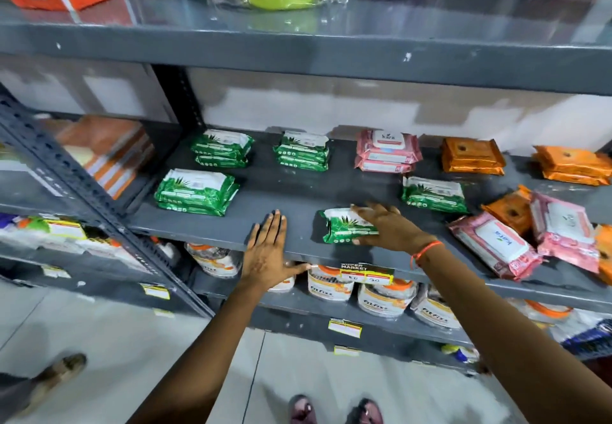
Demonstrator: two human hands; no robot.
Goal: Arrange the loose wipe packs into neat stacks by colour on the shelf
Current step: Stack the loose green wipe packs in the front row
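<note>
Right now the person's right hand (387,225) lies over a green pack (346,226) near the front edge of the grey shelf (281,191), fingers spread across its top and thumb at its near side, so the grip is on the pack, which rests flat on the shelf. The left hand (266,251) is flat and open, palm down on the shelf's front lip, just left of that pack and not touching it.

Further back stand three green stacks: one at the left front (197,191), two along the rear (222,148) (302,150). A lone green pack (433,194) lies to the right of the held one. Behind it sits a pink stack (387,151), then two orange stacks (472,156) (573,165) toward the right end. At the right front, loose pink packs (493,244) (563,231) and an orange pack (508,211) lie tilted, overlapping one another in a heap.

An orange thread (425,251) circles the right wrist.
</note>
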